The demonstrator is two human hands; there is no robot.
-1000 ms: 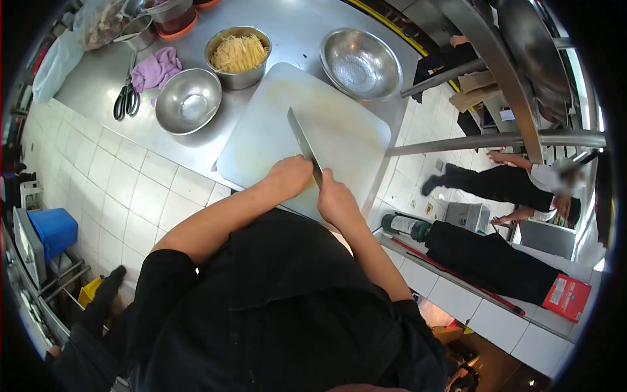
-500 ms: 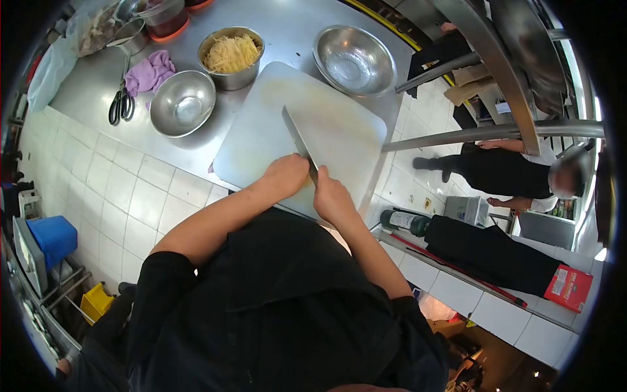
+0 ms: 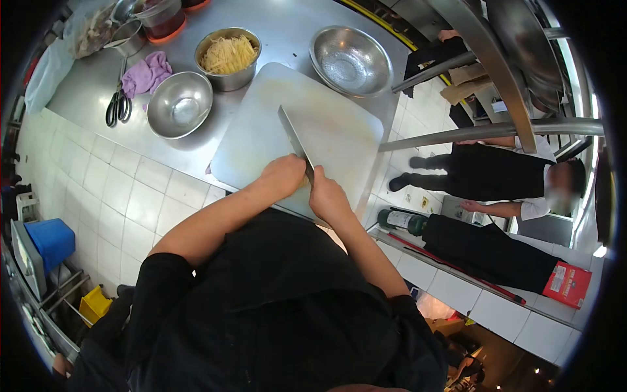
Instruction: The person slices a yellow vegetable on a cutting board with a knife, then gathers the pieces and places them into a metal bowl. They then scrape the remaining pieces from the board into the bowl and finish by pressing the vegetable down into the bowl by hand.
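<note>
A large kitchen knife [image 3: 292, 132] is held over the white cutting board [image 3: 261, 104], its blade pointing away from me. My right hand [image 3: 328, 196] is wrapped round its handle. Close against the near part of the blade is my left hand [image 3: 283, 176], with curled fingers; what they hold, if anything, is hidden. A small yellowish bit shows between the two hands, too covered to name. Beyond the board's left corner stands a metal pot [image 3: 235, 80] filled with pale yellow shreds [image 3: 228, 55].
Metal bowls stand left [image 3: 179, 106] and right [image 3: 351, 62] of the board. A purple cloth [image 3: 146, 74] and black-handled scissors [image 3: 118, 108] lie on the steel table [image 3: 85, 91]. Metal rails [image 3: 490, 134] run at the right. Another person [image 3: 496, 171] stands beyond them.
Both hands and the knife stay in almost the same place over the board. The view has shifted slightly. The other person at the right has turned and moved an arm.
</note>
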